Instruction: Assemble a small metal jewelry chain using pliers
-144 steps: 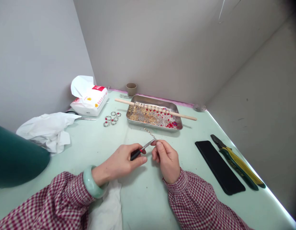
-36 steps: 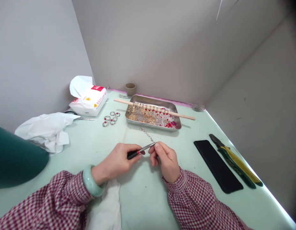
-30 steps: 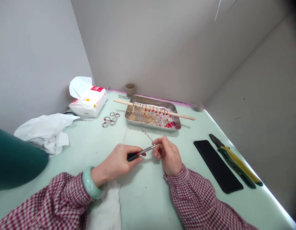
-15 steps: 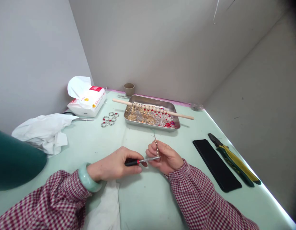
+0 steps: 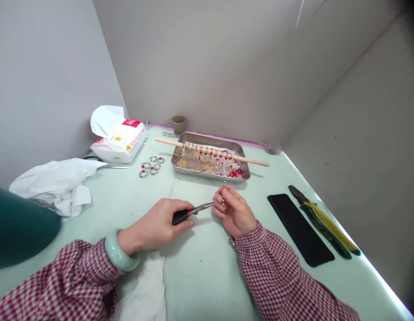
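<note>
In my left hand (image 5: 158, 225) is a pair of needle-nose pliers (image 5: 190, 214) with black and red handles, its thin jaws pointing right. My right hand (image 5: 236, 209) pinches a short string of small beads (image 5: 223, 199) between thumb and fingers. The pliers' tip is close to the right fingers; whether it touches the beads I cannot tell. Beyond the hands stands a metal tray (image 5: 210, 175) of gold, clear and red beads. Across it lies a wooden stick (image 5: 250, 160) with beaded rings around it. Several beaded rings (image 5: 151, 166) lie left of the tray.
At the back left sit a tissue pack (image 5: 118, 140) and a crumpled white cloth (image 5: 53, 183) near scissors (image 5: 113, 166). A dark green container (image 5: 22, 229) stands at the left edge. On the right lie a black flat case (image 5: 300, 229) and yellow-green pliers (image 5: 324, 220). A small cup (image 5: 179, 124) stands behind.
The pliers' tip has drawn back left and up from the bead string. My right hand has moved slightly up and right, and less of the string shows above its fingers.
</note>
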A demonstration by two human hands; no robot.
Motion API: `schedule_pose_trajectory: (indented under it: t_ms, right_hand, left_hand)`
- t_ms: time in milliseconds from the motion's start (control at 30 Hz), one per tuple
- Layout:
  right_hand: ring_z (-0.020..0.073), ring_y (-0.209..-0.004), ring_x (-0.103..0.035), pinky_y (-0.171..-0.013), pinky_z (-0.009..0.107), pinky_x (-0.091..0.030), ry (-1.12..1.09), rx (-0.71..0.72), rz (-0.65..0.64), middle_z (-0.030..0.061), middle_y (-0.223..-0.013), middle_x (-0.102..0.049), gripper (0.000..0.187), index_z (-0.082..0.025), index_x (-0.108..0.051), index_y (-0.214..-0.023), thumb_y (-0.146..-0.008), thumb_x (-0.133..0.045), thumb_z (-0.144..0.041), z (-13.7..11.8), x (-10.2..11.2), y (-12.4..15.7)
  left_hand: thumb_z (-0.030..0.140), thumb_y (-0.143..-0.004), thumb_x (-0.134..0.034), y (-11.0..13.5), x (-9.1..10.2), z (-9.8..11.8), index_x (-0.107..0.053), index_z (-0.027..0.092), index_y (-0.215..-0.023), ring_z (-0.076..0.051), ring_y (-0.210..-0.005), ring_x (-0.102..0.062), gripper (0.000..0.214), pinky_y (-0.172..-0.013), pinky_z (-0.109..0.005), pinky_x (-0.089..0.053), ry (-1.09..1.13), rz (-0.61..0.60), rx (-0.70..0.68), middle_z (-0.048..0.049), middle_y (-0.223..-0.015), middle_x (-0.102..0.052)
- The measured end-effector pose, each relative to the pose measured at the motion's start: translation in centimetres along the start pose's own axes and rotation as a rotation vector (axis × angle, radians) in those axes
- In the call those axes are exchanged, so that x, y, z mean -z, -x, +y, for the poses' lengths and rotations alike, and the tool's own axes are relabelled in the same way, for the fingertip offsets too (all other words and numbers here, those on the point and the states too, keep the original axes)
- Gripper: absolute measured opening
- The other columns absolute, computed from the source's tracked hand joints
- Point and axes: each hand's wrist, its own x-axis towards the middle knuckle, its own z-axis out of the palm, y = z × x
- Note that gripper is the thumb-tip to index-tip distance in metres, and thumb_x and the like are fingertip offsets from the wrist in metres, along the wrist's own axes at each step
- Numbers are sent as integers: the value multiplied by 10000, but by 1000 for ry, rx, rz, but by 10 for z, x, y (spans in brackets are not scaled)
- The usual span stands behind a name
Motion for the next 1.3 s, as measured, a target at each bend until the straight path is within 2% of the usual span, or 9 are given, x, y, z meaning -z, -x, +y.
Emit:
schedule_pose_trajectory:
  t_ms: [233, 533, 967, 1167, 1300]
  right_hand:
    - [45, -471, -408, -405, 172, -292, 111, 37, 37, -45, -666, -519, 216, -185, -536, -776, -682, -718, -253, 6, -2, 3]
    - [38, -439, -406, -395, 175, -300, 140, 20, 19, -50, -637, -512, 233, -170, -534, -734, -681, -730, -284, 5, -2, 3]
    - [33, -413, -406, -386, 174, -286, 155, -28, -32, -35, -611, -534, 210, -148, -563, -684, -695, -719, -287, 3, 0, 4]
    - [28, -410, -411, -384, 165, -302, 140, -40, -70, -36, -621, -554, 177, -152, -579, -705, -698, -720, -258, 4, 1, 4]
    - [39, -399, -390, -373, 165, -299, 125, -93, -149, -43, -523, -497, 176, -137, -584, -674, -731, -693, -263, 3, 3, 4]
  left_hand:
    - [319, -832, -520, -1, 0, 0, -629, 155, -928, -131, -663, -497, 220, -606, -241, -347, -2, -12, -1, -13, -770, -607]
    - [315, -830, -520, 0, 0, 2, -626, 156, -891, -121, -640, -476, 201, -590, -234, -334, -14, -13, 15, 0, -736, -587]
    - [320, -824, -521, -1, 0, -3, -652, 150, -898, -120, -639, -474, 226, -593, -224, -338, 8, -23, 20, -6, -730, -600]
    - [324, -831, -514, -1, -1, -7, -668, 156, -944, -122, -651, -482, 254, -595, -221, -346, 71, -69, 44, -4, -740, -607]
    - [339, -838, -513, -1, 0, -9, -674, 156, -956, -126, -672, -477, 271, -617, -223, -367, 180, -123, 67, -6, -761, -612]
